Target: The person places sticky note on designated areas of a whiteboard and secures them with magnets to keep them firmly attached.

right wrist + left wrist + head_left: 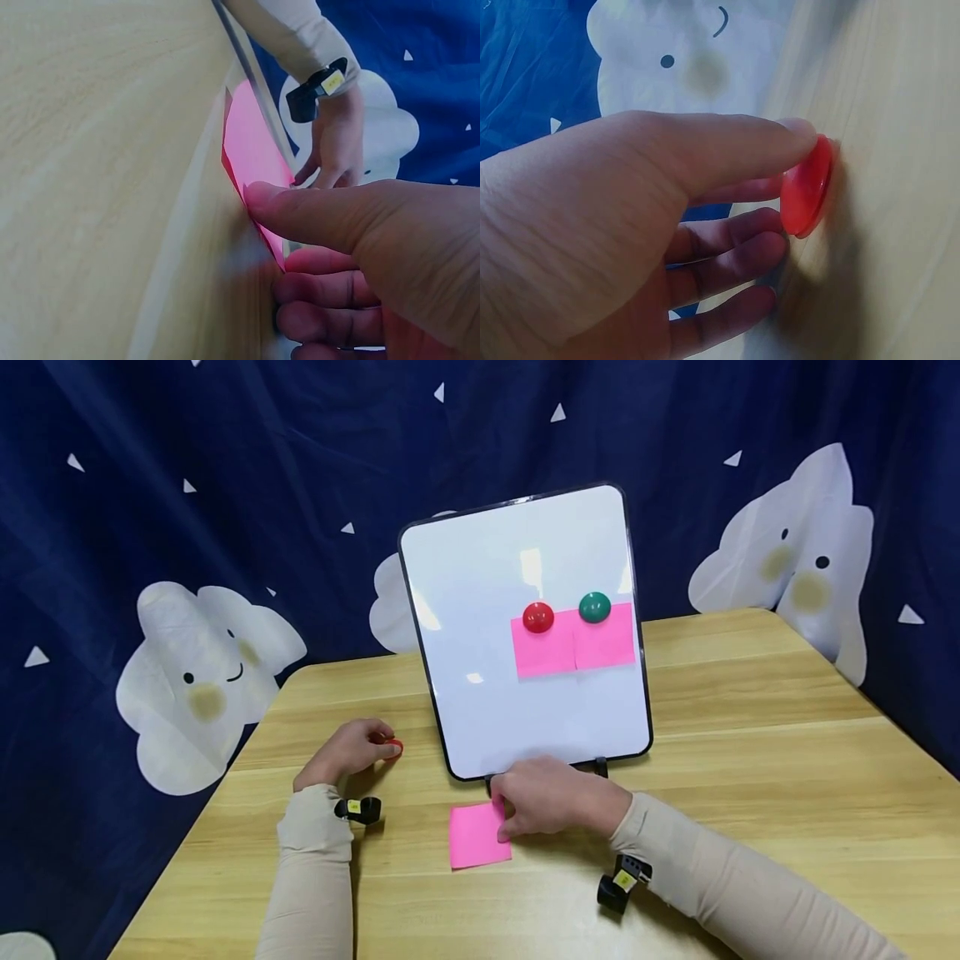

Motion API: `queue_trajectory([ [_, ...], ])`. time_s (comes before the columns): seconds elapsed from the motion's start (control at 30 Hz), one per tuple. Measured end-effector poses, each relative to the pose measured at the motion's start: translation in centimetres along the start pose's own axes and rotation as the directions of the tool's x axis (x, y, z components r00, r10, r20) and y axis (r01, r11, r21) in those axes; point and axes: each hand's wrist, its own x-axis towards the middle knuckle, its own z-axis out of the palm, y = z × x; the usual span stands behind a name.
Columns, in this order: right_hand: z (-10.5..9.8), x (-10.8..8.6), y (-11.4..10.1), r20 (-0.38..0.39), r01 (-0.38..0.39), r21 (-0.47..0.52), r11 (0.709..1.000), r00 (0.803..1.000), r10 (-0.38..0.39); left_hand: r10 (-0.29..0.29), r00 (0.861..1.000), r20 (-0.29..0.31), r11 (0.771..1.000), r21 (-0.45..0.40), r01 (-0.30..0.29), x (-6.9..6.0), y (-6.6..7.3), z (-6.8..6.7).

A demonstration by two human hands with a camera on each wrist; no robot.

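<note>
My left hand (351, 752) is at the left of the table, its thumb and fingers pinching a round red magnet (807, 187) close to the wood. In front of the whiteboard, my right hand (551, 797) pinches the right edge of a pink sticky note (474, 837). In the right wrist view the thumb lies on the note's upper face, and its near edge is lifted a little. The whiteboard (480, 710) carries two pink notes side by side, with a red magnet (538, 617) on one and a green magnet (595, 607) on the other.
The whiteboard leans upright on a small black stand (601, 767) on the wooden table (757, 760). A dark blue curtain (300, 460) with white clouds hangs behind the table. Each wrist wears a small black camera.
</note>
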Motion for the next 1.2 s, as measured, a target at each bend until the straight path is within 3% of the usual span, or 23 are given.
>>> queue_trajectory([
  [0.7,0.1,0.3,0.3,0.020,0.006,0.047,0.999,1.000,-0.007,-0.014,1.000,-0.001,1.000,0.000,0.014,-0.2,0.1,-0.2],
  [1.03,0.2,-0.1,-1.1,-0.030,-0.029,-0.117,0.993,0.999,0.026,-0.030,1.000,-0.003,0.999,-0.019,0.030,-0.3,0.5,-0.3],
  [1.2,0.0,-0.3,-1.5,-0.009,-0.029,-0.117,0.993,1.000,0.028,-0.032,0.999,-0.003,0.999,-0.016,0.032,-0.3,0.5,-0.2],
])
